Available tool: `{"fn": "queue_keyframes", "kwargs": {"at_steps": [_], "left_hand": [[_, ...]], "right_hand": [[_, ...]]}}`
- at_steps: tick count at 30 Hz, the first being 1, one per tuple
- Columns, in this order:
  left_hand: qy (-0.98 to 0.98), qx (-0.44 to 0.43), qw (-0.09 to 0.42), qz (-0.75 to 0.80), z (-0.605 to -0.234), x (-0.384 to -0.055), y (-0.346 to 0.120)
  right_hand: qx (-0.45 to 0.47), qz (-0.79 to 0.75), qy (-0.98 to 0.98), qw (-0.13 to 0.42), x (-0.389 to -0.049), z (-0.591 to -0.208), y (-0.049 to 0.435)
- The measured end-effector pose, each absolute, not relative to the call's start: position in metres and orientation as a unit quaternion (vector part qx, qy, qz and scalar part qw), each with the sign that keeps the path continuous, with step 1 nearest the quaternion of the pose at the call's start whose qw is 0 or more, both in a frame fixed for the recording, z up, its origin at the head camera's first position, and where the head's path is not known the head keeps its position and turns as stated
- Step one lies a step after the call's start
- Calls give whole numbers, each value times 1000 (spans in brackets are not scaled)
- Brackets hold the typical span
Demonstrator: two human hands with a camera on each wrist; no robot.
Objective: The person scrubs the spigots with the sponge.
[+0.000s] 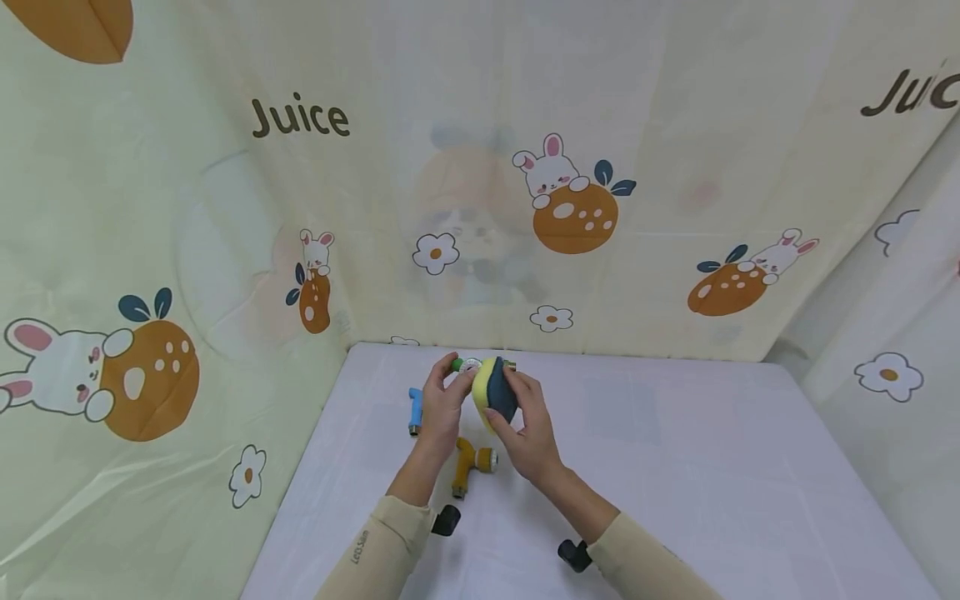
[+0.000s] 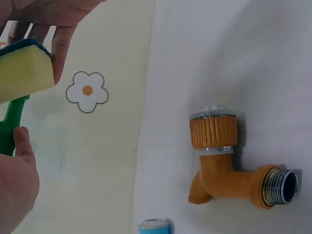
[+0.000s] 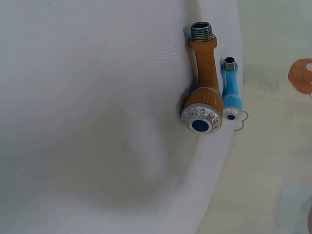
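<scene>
- The right grip (image 1: 534, 429) is clasped around a two-tone sponge (image 1: 502, 402), thumb on the near side and fingers over the far side.
- The sponge is held up in front of the person, above the worktop (image 1: 675, 475), its yellow layer towards the left hand and its dark blue layer towards the right.
- The left grip (image 1: 444, 407) is closed about a green fitting (image 1: 457, 365), with a silvery-white round part showing just beside the fingers.
- The green fitting runs behind the sponge in the head view; a metal end shows past the sponge's right side. Whether the two touch cannot be told.
- The left wrist view shows the sponge's yellow layer covering part of the green fitting, with the left thumb against the green body.
- Below the hands, an orange fitting (image 1: 463, 468) lies on the worktop, with a ribbed collar, a silvery cap and a threaded metal end that points towards the person.
- A blue fitting (image 1: 415, 410) lies further off and to the left, near the left forearm, its metal end also towards the person.
- Black devices (image 1: 447, 521) sit at both wrists, beside beige sleeves (image 1: 378, 550).
- Beyond the worktop hangs a pale curtain (image 1: 420, 75) printed with rabbits, orange fruit, flowers and the word "Juice".
</scene>
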State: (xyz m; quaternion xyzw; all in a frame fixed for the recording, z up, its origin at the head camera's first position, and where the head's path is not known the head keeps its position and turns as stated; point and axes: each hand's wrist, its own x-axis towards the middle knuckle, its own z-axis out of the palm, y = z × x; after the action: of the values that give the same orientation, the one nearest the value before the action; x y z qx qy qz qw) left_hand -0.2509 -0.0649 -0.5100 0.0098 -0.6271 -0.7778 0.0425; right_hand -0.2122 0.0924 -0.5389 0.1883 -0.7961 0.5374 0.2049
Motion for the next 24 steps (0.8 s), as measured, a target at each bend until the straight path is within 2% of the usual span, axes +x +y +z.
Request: {"fn": "queue_keyframes", "kwargs": {"at_steps": [5, 13, 20, 24], "left_hand": [[-626, -5, 13, -780, -508, -248, -67], [-641, -54, -72, -762, -509, -249, -71], [-656, -63, -109, -744, -514, -249, -71], [-673, -65, -112, -729, -515, -249, -71]], "right_hand": [[178, 539, -796, 210, -212, -538, 90], [162, 518, -807, 234, -217, -536, 92], [168, 436, -842, 268, -224, -533, 96], [173, 399, -853, 289, -227, -533, 99]]}}
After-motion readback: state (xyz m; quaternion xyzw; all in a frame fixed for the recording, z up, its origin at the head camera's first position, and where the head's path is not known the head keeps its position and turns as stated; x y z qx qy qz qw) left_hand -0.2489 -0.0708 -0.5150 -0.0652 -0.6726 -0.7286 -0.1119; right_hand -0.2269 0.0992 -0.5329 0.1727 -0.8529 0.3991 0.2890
